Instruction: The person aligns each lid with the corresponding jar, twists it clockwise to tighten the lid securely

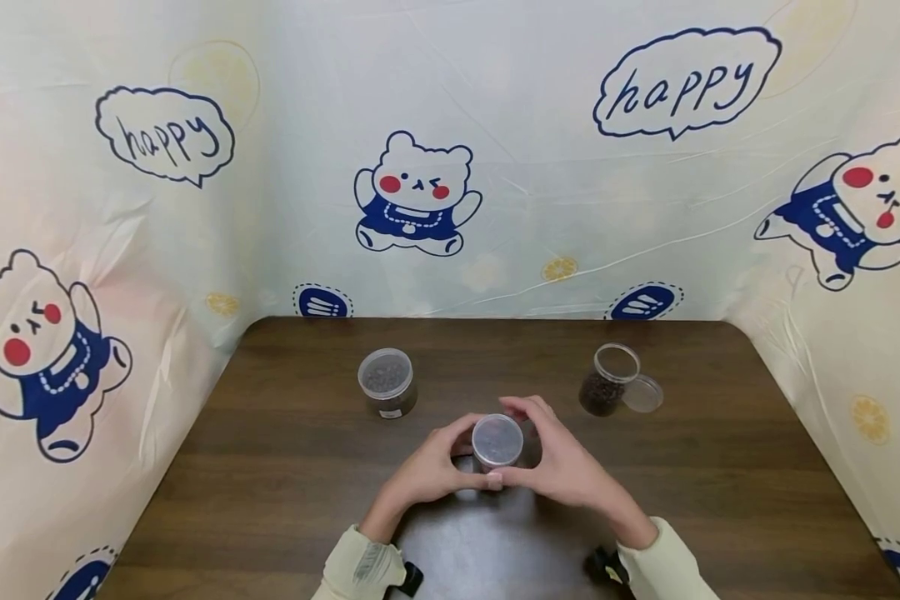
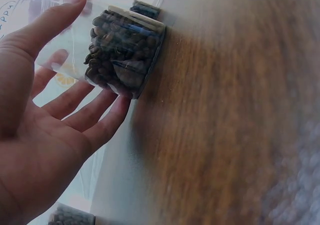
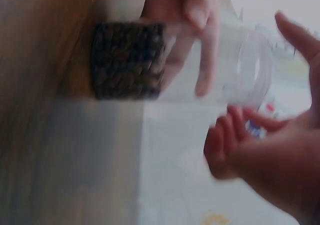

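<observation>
A clear plastic jar (image 1: pixel 497 442) of dark brown beans stands at the middle of the table, a translucent lid over its top. Beans fill its lower part, as both wrist views show. My left hand (image 1: pixel 433 467) grips its side, thumb at the front and fingers (image 2: pixel 102 105) round the back. My right hand (image 1: pixel 562 458) surrounds the upper part from the right. In the right wrist view, the right thumb (image 3: pixel 296 35) stands away from the wall while the other fingers (image 3: pixel 237 122) bend close to the rim.
A wider lidded jar (image 1: pixel 387 383) of dark contents stands at the back left. At the back right is an uncovered jar (image 1: pixel 606 382) of beans, with a clear round lid (image 1: pixel 643 394) beside it. A printed curtain (image 1: pixel 525 200) encloses the wooden table (image 1: pixel 285 483).
</observation>
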`<state>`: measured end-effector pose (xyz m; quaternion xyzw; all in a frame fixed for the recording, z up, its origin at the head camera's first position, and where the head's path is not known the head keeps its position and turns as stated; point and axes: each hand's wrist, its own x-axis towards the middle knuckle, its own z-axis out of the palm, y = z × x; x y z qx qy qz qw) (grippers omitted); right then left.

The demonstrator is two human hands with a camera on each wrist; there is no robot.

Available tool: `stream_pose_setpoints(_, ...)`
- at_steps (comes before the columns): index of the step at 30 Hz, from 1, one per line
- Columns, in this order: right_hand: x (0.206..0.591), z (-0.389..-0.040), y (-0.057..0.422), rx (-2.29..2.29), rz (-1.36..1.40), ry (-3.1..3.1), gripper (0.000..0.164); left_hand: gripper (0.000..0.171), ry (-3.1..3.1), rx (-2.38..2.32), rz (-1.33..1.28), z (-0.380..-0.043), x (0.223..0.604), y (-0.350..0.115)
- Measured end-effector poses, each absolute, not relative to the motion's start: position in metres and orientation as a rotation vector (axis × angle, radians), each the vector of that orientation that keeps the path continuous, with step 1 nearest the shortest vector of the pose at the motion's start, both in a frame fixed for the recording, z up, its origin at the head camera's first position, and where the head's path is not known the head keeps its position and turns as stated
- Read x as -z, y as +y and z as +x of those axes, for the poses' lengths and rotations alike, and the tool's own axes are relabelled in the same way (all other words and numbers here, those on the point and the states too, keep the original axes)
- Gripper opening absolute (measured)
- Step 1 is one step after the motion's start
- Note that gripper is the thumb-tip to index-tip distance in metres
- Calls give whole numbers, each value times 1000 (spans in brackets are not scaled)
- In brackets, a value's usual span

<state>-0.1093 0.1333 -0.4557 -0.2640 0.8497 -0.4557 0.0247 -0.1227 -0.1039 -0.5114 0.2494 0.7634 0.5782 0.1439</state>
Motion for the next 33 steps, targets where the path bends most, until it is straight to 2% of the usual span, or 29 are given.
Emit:
stream_pose_setpoints(7,470,-133,145,1529,-1031,2268,78,75,2190,-1682,707,-122,513,-104)
stream_pose_setpoints(14,471,-136,144,1516,-1074,2331,70,77,2186,-1692,726,-123,513,-104)
stream_pose_setpoints(20,467,-127,138,1448,-1043,2516,69,76,2186,-1686,723,-124,514,-105)
stream_pose_setpoints(33,455,-96,113,1129,-793,3080,70,67,2203,-1654,773,-125,515,-106)
